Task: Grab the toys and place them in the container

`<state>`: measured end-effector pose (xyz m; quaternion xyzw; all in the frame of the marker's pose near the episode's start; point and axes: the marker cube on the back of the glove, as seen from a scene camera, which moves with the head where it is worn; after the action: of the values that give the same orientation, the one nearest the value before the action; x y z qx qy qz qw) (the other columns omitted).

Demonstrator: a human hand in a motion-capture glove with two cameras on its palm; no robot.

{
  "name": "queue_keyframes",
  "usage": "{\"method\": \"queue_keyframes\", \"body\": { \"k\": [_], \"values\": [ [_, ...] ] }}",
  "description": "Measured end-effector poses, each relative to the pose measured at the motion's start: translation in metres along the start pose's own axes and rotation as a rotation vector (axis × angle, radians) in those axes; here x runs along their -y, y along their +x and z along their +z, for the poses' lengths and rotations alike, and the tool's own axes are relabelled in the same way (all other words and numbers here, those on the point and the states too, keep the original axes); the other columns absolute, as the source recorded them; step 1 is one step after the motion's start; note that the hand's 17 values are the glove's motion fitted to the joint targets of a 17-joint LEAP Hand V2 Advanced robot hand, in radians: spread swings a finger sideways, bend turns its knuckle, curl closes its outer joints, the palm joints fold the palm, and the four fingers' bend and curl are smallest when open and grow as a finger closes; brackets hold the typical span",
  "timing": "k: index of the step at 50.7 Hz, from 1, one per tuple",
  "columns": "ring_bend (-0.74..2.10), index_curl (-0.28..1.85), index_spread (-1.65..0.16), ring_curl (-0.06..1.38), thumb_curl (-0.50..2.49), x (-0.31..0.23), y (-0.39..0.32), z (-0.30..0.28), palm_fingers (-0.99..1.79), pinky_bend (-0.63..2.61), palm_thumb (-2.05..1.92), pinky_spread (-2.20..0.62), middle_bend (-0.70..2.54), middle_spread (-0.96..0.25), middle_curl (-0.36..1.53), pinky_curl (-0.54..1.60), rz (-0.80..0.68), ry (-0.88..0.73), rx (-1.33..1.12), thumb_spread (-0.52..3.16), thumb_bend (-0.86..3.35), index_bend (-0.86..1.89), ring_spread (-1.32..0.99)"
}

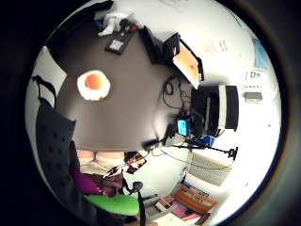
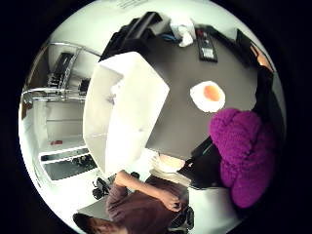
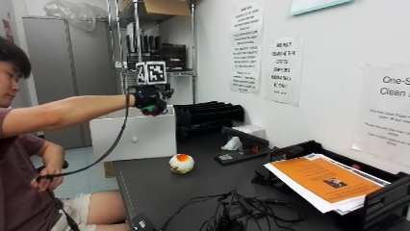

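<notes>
My hand holds toys up by the box.
The egg sits below on the tabletop, well apart.

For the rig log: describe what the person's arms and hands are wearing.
The right hand wears a black glove with green at the palm. The right forearm is bare below a short maroon sleeve. The other hand is bare, ungloved.

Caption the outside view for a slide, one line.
Gloved right hand holds a toy above the white container; a fried-egg toy remains on the dark table.
</notes>
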<state>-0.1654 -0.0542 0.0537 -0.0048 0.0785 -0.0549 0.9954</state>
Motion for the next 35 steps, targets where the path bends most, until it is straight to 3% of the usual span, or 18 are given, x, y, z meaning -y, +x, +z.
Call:
{"method": "queue_keyframes", "body": {
  "k": [15,28,35],
  "values": [
    [1.45,0.61,-0.31,0.57,0.75,0.010,-0.123,-0.079,1.14,1.00,0.56,-0.38,1.18,-0.19,0.69,0.45,-0.200,0.112,-0.012,0.76,0.06,0.72,-0.28],
    [1.46,0.72,-0.31,0.56,0.82,0.011,-0.255,-0.086,1.12,1.02,0.57,-0.38,1.19,-0.18,0.71,0.46,-0.426,0.150,0.051,0.74,0.03,0.69,-0.28],
    [1.47,0.78,-0.31,0.56,0.86,-0.001,-0.287,-0.083,1.12,1.02,0.57,-0.38,1.19,-0.18,0.72,0.46,-0.582,0.180,0.128,0.73,0.01,0.66,-0.27]
  ]
}}
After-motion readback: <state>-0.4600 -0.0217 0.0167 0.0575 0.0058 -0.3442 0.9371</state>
